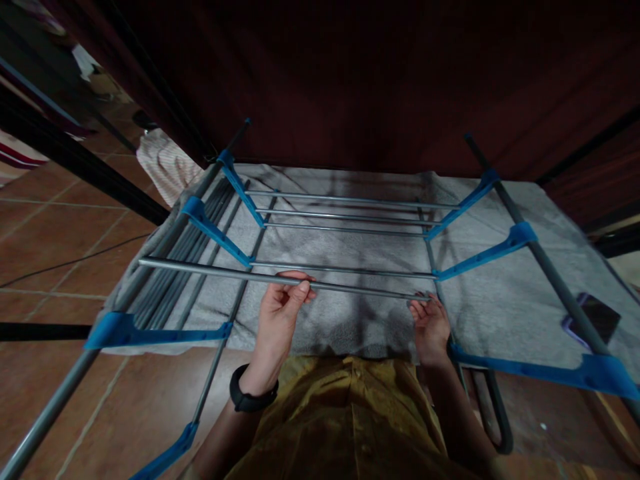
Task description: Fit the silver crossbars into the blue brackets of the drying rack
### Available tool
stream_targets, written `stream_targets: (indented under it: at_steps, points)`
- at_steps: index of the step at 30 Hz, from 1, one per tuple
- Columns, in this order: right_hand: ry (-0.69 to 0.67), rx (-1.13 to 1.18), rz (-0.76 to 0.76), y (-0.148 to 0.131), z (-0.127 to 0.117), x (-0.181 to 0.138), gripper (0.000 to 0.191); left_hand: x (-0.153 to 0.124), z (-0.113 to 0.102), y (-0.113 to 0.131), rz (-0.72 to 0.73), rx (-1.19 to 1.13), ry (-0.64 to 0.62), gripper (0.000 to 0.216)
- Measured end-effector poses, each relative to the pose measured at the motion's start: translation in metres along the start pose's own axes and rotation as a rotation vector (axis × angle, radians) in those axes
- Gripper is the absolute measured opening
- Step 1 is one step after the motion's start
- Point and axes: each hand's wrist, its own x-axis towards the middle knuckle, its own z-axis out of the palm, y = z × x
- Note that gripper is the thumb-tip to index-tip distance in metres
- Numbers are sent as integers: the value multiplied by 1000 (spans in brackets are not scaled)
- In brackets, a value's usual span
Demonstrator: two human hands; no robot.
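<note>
A thin grey metal tube [350, 288] lies across the view, held level in both hands. Near its middle my left hand [285, 300] pinches it between thumb and fingers. At its right end my right hand [430, 320] is closed round the tip. Around them stands a rack frame of grey poles with blue plastic brackets [220, 233] on the left and matching blue brackets [480, 257] on the right. Several crossbars [345, 269] span between the two sides, beyond the held tube.
A grey blanket [330, 320] covers the surface under the frame. Several loose grey tubes [175, 273] lie on it at left. A phone [593, 319] rests at right. Dark red curtains [350, 87] hang behind; a tiled floor [45, 373] and black cable [75, 259] show at left.
</note>
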Motion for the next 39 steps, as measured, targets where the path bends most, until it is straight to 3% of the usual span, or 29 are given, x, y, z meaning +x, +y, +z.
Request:
stream_targets:
  at_steps: [14, 22, 30, 39]
  points:
    - [-123, -42, 58, 10, 14, -16, 38, 3, -3, -8, 18, 16, 7, 23]
    - [-163, -74, 71, 9, 15, -17, 34, 2, -3, -7, -12, 2, 14, 27]
    - [-243, -138, 143, 26, 23, -32, 22, -1, -3, -11, -15, 5, 14, 27]
    - [-323, -150, 217, 22, 26, -39, 25, -2, -4, -12, -22, 23, 20, 26]
